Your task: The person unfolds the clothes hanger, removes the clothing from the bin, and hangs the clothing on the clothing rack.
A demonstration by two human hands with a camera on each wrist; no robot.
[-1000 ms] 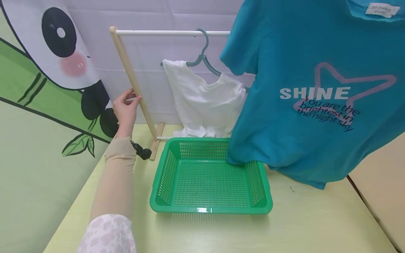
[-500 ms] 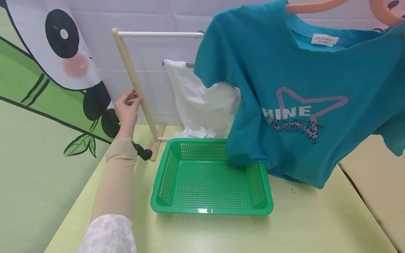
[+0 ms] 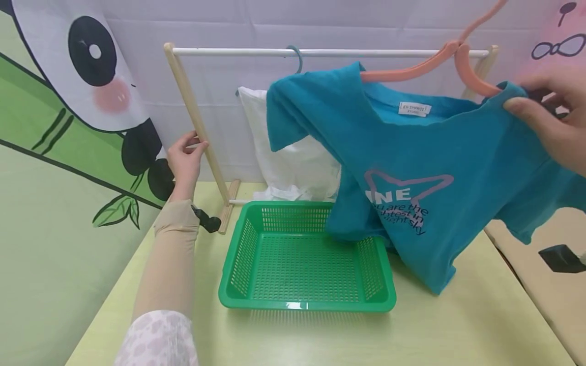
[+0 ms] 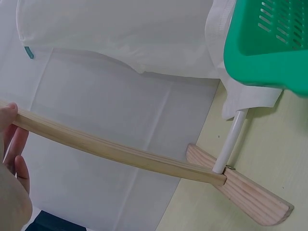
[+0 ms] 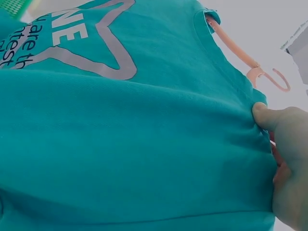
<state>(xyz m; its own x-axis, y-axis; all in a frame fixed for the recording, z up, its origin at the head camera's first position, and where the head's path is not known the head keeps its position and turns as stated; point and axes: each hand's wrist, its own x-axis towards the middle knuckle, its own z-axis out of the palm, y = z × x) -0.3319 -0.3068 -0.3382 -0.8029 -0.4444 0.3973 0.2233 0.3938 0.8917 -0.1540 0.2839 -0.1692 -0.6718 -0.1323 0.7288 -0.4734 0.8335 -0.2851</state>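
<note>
My right hand (image 3: pixel 556 114) pinches the shoulder of a teal T-shirt (image 3: pixel 412 147) together with the end of the orange hanger (image 3: pixel 412 68) inside it. The shirt hangs in front of the rack, its lower left part overlapping the green basket in the head view. The hanger's hook rises above the rack's white rail (image 3: pixel 348 52). In the right wrist view the thumb presses on the teal fabric (image 5: pixel 144 144) near the neckline. My left hand (image 3: pixel 185 157) pinches the rack's left wooden post (image 3: pixel 189 107) between thumb and fingers, about halfway up.
A white sleeveless top (image 3: pixel 293 162) hangs from a grey-green hanger (image 3: pixel 297 58) on the rail, partly hidden by the T-shirt. The green plastic basket (image 3: pixel 306 305) stands on the pale yellow table (image 3: pixel 320 340) before the rack. A wooden foot (image 4: pixel 255 197) supports the left post.
The T-shirt on its orange hanger has moved left, down and farther from the head camera. My right hand has come into view. My left hand stays on the post.
</note>
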